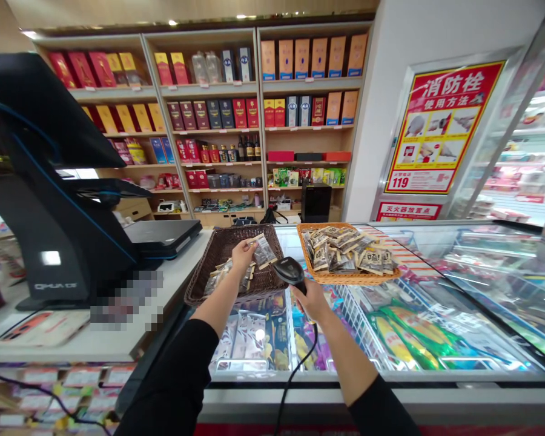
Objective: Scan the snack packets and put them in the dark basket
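My left hand (242, 254) pinches a small snack packet (263, 250) by its edge, holding it over the dark brown wicker basket (200, 272). Several similar packets (218, 277) lie in that basket, partly hidden behind my left wrist. In my right hand (312, 298) is a black barcode scanner (290, 270), its head pointing up and left toward the held packet. A cable (295, 375) runs down from its handle. To the right, an orange wicker basket (345, 278) is heaped with many packets (345, 242).
Both baskets rest on a glass-topped chest freezer (418, 236) with packaged goods inside. On the left counter (122, 345) stand a black checkout terminal (59, 224) and a flat scale (163, 233). Shelves (209, 85) of boxed bottles line the back wall.
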Tool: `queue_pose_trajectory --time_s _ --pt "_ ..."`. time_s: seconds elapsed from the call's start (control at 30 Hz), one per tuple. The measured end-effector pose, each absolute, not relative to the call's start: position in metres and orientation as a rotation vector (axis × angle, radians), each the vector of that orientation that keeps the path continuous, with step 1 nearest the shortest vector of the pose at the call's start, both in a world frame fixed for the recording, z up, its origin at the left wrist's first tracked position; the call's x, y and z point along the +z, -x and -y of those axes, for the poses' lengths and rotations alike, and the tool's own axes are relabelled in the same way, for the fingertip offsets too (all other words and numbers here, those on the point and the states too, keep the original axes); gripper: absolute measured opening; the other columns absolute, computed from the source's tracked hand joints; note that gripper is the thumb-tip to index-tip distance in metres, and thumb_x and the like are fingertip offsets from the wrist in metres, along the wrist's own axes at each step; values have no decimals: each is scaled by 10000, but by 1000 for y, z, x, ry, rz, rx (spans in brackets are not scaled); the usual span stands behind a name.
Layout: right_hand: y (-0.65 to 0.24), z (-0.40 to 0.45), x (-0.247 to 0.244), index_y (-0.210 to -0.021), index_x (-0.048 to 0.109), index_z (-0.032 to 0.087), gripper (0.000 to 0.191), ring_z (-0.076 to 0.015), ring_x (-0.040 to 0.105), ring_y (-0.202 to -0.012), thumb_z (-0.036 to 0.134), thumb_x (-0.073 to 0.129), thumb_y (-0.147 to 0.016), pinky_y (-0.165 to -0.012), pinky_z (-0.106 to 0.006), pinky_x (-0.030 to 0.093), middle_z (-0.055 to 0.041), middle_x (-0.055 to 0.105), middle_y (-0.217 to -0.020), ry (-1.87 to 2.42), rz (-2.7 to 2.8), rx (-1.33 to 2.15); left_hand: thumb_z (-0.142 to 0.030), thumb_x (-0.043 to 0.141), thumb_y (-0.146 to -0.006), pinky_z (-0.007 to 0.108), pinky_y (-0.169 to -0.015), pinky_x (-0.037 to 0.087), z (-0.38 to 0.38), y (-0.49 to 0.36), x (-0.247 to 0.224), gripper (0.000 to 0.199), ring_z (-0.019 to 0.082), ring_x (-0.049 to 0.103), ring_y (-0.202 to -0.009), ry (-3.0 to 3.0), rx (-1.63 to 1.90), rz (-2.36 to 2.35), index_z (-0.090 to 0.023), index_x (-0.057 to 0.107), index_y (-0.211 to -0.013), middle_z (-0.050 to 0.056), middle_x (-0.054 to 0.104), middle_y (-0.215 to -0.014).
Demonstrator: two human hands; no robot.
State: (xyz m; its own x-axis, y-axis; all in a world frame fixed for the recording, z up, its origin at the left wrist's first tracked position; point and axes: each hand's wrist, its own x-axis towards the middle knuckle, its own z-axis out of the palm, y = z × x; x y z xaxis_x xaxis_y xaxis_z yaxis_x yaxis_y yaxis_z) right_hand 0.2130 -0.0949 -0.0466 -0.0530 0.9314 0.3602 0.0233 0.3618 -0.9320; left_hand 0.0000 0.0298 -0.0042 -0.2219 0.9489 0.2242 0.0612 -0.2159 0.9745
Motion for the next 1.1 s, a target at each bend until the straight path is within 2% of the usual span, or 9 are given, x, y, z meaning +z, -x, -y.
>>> queue_pose_trajectory --time_s 0.13,0.27,0.5,0.63,0.7,0.77,0.83,0.93,1.1 --pt "-213 94 -46 -714 626 196 182 -130 464 -309 363 700 -715 -324 -223 310 39 537 -401 926 1424 976 -391 721 -667 276 -627 553 -31 3 -6 437 168 674 -688 -1258 1568 -1264 -137 661 -1018 39 719 -776" --pt "-211 96 -46 -745 587 195 222 -123 445 -281 408 640 -779 -320 -222 325 59 507 -381 960 1482 948 -351 721 -676 283 -652 556 -31 3 -7 428 172 677 -709 -1238 1586 -1206 -133 660 -1040 40 728 -788" --pt "-233 88 -41 -831 562 183 345 -100 427 -311 527 568 -813 -341 -229 367 60 505 -456 734 1079 885 -313 618 -806 376 -878 521 -22 -43 31 270 231 673 -926 -1672 1603 -1164 -138 721 -985 76 734 -965" --pt "-281 81 -42 -936 520 193 390 -99 445 -335 539 605 -775 -339 -223 367 72 512 -527 660 762 697 -198 458 -905 429 -1097 336 -11 -110 55 325 212 540 -1204 -2298 1491 -1024 -253 693 -1123 40 652 -1215" --pt "-305 80 -44 -900 503 201 373 -101 444 -340 528 622 -765 -341 -225 363 73 497 -520 656 687 623 -137 437 -899 490 -1159 176 -12 -144 53 390 211 436 -1308 -2644 1205 -944 -314 670 -1156 16 595 -1301" --pt "-323 81 -47 -860 496 204 356 -106 449 -348 525 619 -771 -349 -233 365 66 488 -516 674 639 576 -125 459 -881 555 -1155 90 -19 -174 42 410 238 362 -1359 -2852 876 -882 -337 655 -1171 14 553 -1351" --pt "-334 79 -49 -835 495 206 352 -108 449 -350 536 603 -781 -352 -239 366 62 482 -510 707 618 553 -147 482 -871 560 -1147 125 -31 -196 28 418 264 307 -1387 -2904 690 -840 -314 619 -1229 39 490 -1409" --pt "-336 72 -51 -849 487 217 355 -107 434 -333 554 579 -787 -340 -235 358 77 469 -498 742 578 534 -183 489 -869 480 -1148 215 -53 -216 17 470 270 246 -1412 -2849 648 -811 -244 536 -1333 77 385 -1479" --pt "-328 58 -55 -842 499 220 359 -121 429 -326 571 556 -793 -333 -245 353 68 474 -479 793 616 580 -311 536 -859 415 -1158 197 -79 -226 27 516 255 251 -1412 -2751 558 -853 -254 490 -1370 53 345 -1502"
